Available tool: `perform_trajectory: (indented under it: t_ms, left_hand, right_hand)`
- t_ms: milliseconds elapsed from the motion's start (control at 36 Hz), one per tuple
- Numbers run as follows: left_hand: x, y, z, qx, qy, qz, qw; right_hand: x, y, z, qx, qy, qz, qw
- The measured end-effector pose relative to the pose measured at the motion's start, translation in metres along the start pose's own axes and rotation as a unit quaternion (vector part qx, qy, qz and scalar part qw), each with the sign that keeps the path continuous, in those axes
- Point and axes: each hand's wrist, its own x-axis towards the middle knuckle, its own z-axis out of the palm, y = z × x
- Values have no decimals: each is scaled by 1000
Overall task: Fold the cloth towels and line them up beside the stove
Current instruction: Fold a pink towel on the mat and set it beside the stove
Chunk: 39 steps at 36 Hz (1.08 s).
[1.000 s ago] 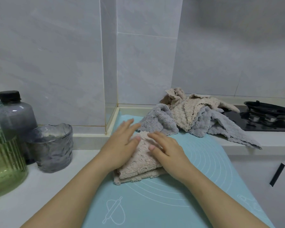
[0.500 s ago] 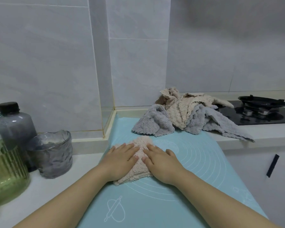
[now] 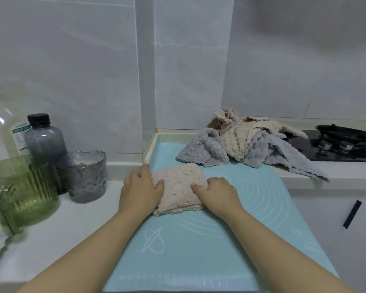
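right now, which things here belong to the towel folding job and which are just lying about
In the job: folded pink towel, held at its sides by the left hand and right hand; pile of unfolded towels; stove.
Lying about: dark bottle, grey glass cup, green glass jar.

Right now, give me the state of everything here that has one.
pink towel, folded, flat on the mat, gripped at both sides
left hand, gripping the towel's left edge
right hand, gripping its right edge
towel pile, unfolded, heaped beside the stove
dark bottle, upright, capped
grey glass, upright
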Motion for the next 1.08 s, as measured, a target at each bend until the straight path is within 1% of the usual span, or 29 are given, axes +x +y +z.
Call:
perform_trajectory:
  t_ms: [56,139,194,278,333,444,556,583,611,639,694,722,750,778,806,889,917,1000,1083]
  left_hand:
    - [2,1,0,14,-22,4,1000]
    - [8,1,-3,20,-66,16,998]
    - [10,2,-6,-2,-98,12,995]
    - [8,4,-10,-56,-122,7,991]
    - [3,6,-8,-104,-119,3,987]
    - [-3,18,-7,-158,-97,-27,982]
    - [2,36,-16,-247,-100,-63,962]
    - [4,43,-21,-282,-101,-84,950]
    - [7,50,-26,-328,-105,-117,931]
    - [9,58,-30,-383,-112,-157,903]
    - [13,74,-37,-485,-138,-242,829]
    - [14,82,-38,-523,-162,-272,791]
    - [15,90,-38,-551,-188,-287,761]
    - [15,100,-38,-566,-217,-289,741]
    - [14,111,-39,-568,-244,-284,732]
    - [8,146,-32,-562,-302,-260,725]
    - [5,158,-28,-561,-313,-253,724]
    - [-4,195,-10,-537,-351,-216,736]
    - [-15,239,11,-526,-398,-187,728]
  right_hand:
    - [2,2,0,15,-5,-13,1000]
    - [4,4,-1,70,5,-37,997]
    - [6,5,-2,97,3,-44,994]
    - [5,4,-4,133,-9,-50,990]
    - [3,4,-5,174,-21,-38,984]
    - [-1,1,-12,231,-32,6,972]
    - [-6,-5,-28,296,-54,51,952]
    - [-8,-5,-34,311,-51,65,947]
    - [-9,-5,-41,319,-42,77,944]
    - [-10,-4,-50,332,-32,89,939]
    - [-14,1,-69,381,-11,122,916]
    - [-15,4,-80,409,-1,140,902]
    - [-18,8,-89,431,9,158,888]
    - [-21,13,-98,447,20,174,877]
    - [-25,18,-108,460,28,188,867]
    - [-39,39,-136,494,48,231,837]
    - [-44,47,-144,506,57,246,825]
    - [-58,75,-166,529,87,281,796]
    - [-68,109,-187,543,119,302,774]
